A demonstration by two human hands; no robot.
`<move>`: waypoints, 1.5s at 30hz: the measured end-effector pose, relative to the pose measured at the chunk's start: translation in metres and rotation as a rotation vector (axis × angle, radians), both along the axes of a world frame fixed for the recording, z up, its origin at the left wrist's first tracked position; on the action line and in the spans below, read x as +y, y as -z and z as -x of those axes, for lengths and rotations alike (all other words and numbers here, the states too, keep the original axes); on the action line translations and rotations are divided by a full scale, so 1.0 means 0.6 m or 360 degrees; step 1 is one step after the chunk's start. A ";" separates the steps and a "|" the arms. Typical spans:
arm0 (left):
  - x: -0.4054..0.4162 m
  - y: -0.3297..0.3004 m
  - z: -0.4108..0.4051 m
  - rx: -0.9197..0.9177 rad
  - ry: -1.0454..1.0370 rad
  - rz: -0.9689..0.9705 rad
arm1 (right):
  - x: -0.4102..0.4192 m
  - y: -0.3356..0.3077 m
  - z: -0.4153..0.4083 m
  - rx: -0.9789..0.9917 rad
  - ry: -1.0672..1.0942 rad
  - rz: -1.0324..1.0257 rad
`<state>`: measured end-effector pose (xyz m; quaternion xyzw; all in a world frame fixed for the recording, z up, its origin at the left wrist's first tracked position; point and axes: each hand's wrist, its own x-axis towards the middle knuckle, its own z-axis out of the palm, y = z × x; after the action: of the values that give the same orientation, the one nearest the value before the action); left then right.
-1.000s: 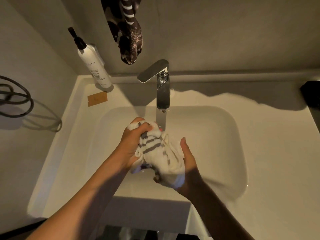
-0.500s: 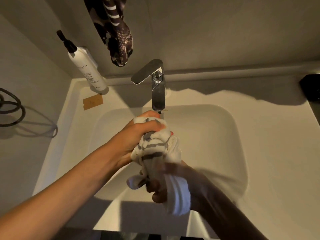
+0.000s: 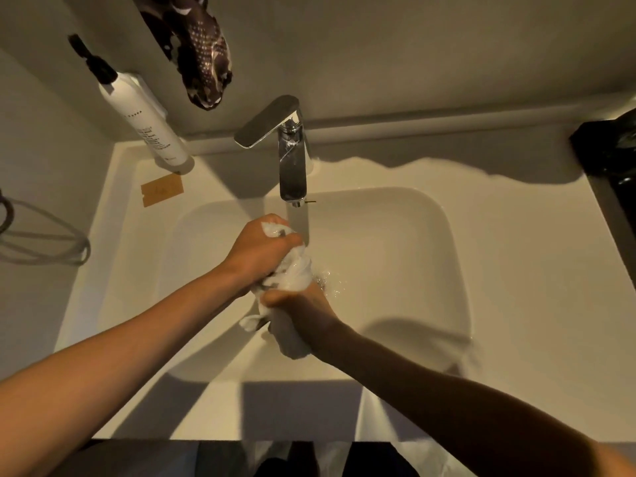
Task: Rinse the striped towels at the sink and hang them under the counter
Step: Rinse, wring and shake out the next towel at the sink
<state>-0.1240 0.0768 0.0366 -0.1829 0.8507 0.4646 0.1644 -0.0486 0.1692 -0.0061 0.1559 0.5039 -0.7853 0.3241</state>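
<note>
Head view: our 2 hands wring striped towel (image 3: 295, 273) over sink (image 3: 395, 256) basin, just below faucet (image 3: 292, 166). Towel white, bunched into twisted roll, grey stripes barely visible, wet sheen, tail hanging below. Left hand (image 3: 258, 251) clenched round upper end, right hand (image 3: 303, 304) clenched round lower part. Versus 0.5 s ago: roll tighter, fewer stripes showing, right hand now sharp, water splashing beside it.
</note>
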 end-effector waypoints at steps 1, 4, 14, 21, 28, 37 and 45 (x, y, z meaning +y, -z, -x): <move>-0.002 0.007 0.000 -0.0013 -0.0018 0.0023 | -0.002 0.001 -0.001 -0.0011 0.0050 -0.0031; -0.002 0.020 0.002 -0.0046 -0.0022 0.0075 | -0.004 0.006 -0.009 0.0022 0.0103 -0.0090; 0.009 0.051 -0.020 -0.0116 -0.0173 0.0056 | 0.010 0.016 -0.029 -0.0062 0.0032 -0.0263; 0.045 0.044 -0.036 -0.0161 -0.0370 -0.0047 | 0.017 0.038 -0.044 -0.0096 -0.0052 -0.0768; 0.050 0.025 -0.069 -0.0130 -0.0589 -0.0233 | 0.039 -0.030 -0.061 0.0130 -0.0123 -0.0841; 0.055 -0.044 -0.174 0.0076 -0.0608 -0.0980 | 0.109 -0.060 -0.037 0.0549 -0.0313 -0.1004; 0.057 -0.114 -0.189 0.0515 -0.0694 -0.0481 | 0.184 -0.150 -0.029 0.0337 -0.0347 -0.0029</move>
<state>-0.0106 0.1112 0.1048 -0.2582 0.7279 0.6331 -0.0514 -0.0310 0.2796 0.0842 0.0195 0.5564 -0.7529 0.3509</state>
